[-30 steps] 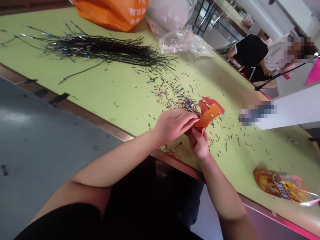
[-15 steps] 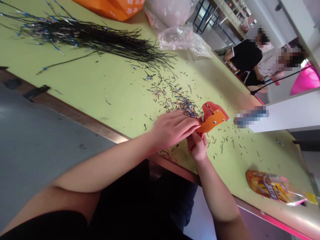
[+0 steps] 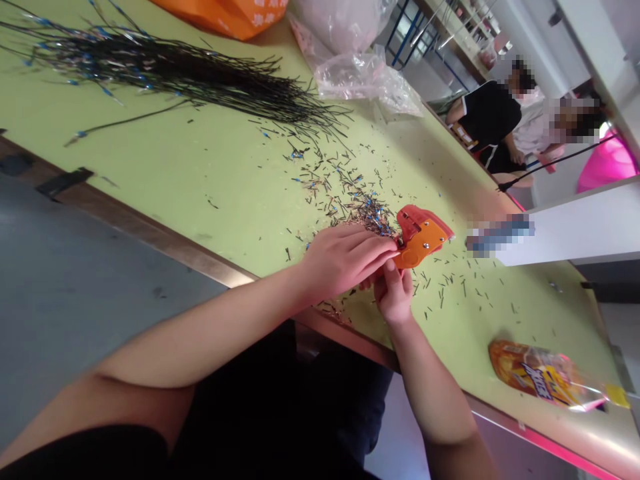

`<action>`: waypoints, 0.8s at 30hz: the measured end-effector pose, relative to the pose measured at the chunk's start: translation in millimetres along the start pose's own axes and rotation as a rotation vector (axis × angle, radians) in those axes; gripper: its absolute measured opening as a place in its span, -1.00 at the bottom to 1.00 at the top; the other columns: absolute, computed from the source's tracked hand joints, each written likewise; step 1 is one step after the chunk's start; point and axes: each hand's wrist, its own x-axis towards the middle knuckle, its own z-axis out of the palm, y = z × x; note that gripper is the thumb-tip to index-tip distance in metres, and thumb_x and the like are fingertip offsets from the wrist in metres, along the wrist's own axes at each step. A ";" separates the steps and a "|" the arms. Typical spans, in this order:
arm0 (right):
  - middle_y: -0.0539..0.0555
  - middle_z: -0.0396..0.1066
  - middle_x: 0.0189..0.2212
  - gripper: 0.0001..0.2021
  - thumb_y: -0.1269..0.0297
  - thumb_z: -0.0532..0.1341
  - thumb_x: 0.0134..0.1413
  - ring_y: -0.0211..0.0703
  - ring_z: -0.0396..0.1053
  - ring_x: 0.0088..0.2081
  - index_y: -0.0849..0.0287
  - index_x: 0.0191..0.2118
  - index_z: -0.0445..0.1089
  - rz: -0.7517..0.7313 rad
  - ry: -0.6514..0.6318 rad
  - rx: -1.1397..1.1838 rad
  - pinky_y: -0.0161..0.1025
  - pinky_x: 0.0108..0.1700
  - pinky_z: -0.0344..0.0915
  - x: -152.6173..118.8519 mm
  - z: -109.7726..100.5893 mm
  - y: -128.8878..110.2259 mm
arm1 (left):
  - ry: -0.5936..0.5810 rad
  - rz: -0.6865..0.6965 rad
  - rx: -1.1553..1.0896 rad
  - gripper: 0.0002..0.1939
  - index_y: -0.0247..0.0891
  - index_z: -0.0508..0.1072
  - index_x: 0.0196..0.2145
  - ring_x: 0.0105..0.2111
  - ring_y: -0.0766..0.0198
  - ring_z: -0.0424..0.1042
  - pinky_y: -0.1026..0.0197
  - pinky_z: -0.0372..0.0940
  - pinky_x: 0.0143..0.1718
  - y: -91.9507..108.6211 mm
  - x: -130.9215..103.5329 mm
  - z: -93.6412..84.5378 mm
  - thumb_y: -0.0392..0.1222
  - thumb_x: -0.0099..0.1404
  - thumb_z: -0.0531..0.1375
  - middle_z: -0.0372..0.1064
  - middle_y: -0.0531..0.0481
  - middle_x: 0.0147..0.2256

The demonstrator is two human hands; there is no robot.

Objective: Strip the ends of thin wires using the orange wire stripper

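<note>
My right hand (image 3: pixel 396 297) is closed around the handle of an orange and red wire stripper (image 3: pixel 423 243), whose head points away from me over the table. My left hand (image 3: pixel 345 257) lies against the near side of the tool's jaws. Its fingers are pressed together, and whatever they pinch is hidden from view. Beyond my left hand is a heap of wire offcuts (image 3: pixel 373 212), black with some blue bits. Farther left, a bundle of black wires (image 3: pixel 200 77) with blue parts and bare ends stretches across the green tabletop (image 3: pixel 240 193).
An orange bag (image 3: pixel 225 13) and clear plastic bags (image 3: pixel 360 73) stand along the far side. To the right lies a drink bottle (image 3: pixel 540 373) with a yellow cap. A white panel (image 3: pixel 590 223) juts over the table, and two people (image 3: pixel 490 110) sit beyond it.
The wire stripper's head has turned slightly and shifted a little left, and its handle now shows below my left fingers. My hands otherwise stay almost in place.
</note>
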 end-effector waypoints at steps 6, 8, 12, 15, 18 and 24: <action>-0.13 0.15 -0.66 -0.46 -0.25 0.33 0.25 -0.31 0.06 -0.65 0.06 -0.52 0.27 0.045 0.017 0.057 -0.27 -0.56 0.27 4.2 4.9 -5.3 | -0.033 -0.124 -0.011 -0.91 -0.18 0.52 -0.14 -0.38 0.34 0.58 0.27 0.41 -0.30 0.9 -0.6 0.5 -0.19 0.58 0.21 0.65 0.06 -0.32; -0.08 0.27 -0.57 -0.52 -0.27 0.34 0.19 -0.24 0.20 -0.58 0.07 -0.42 0.39 0.107 -0.019 0.127 -0.21 -0.46 0.40 9.2 3.3 -9.9 | -0.064 -0.253 -0.065 -0.83 -0.18 0.56 -0.16 -0.38 0.34 0.56 0.27 0.40 -0.29 -0.3 1.3 -1.5 -0.15 0.59 0.18 0.64 0.04 -0.32; -0.06 0.31 -0.51 -0.58 -0.22 0.39 0.09 -0.15 0.32 -0.48 0.05 -0.24 0.45 0.283 -0.149 0.274 -0.09 -0.31 0.52 18.2 -4.0 -17.3 | -0.070 -0.495 -0.170 -0.73 -0.21 0.61 -0.19 -0.28 0.25 0.56 0.21 0.44 -0.19 -8.5 6.2 -3.7 -0.08 0.58 0.15 0.63 -0.03 -0.28; -0.04 0.32 -0.48 -0.55 -0.25 0.36 0.08 -0.13 0.34 -0.46 0.06 -0.21 0.45 0.362 -0.235 0.305 -0.05 -0.28 0.54 21.0 -9.1 -18.8 | -0.076 -0.558 -0.195 -0.70 -0.21 0.61 -0.12 -0.16 0.20 0.56 0.16 0.45 -0.06 -16.7 6.7 -0.8 -0.12 0.59 0.09 0.62 -0.07 -0.20; -0.03 0.32 -0.47 -0.52 -0.27 0.33 0.10 -0.14 0.31 -0.46 0.07 -0.18 0.45 0.427 -0.307 0.310 -0.07 -0.30 0.53 21.5 -13.1 -19.0 | -0.106 -0.572 -0.204 -0.69 -0.20 0.60 -0.03 -0.08 0.19 0.55 0.12 0.45 0.02 -23.2 3.7 4.3 -0.19 0.58 0.05 0.61 -0.09 -0.12; -0.06 0.33 -0.47 -0.48 -0.29 0.37 0.08 -0.18 0.31 -0.46 0.10 -0.15 0.45 0.477 -0.410 0.371 -0.13 -0.34 0.53 23.3 -19.6 -18.3 | -0.086 -0.626 -0.141 -0.82 -0.22 0.56 -0.05 -0.10 0.20 0.57 0.14 0.46 -0.01 -34.8 -3.4 11.3 -0.19 0.54 0.16 0.63 -0.09 -0.08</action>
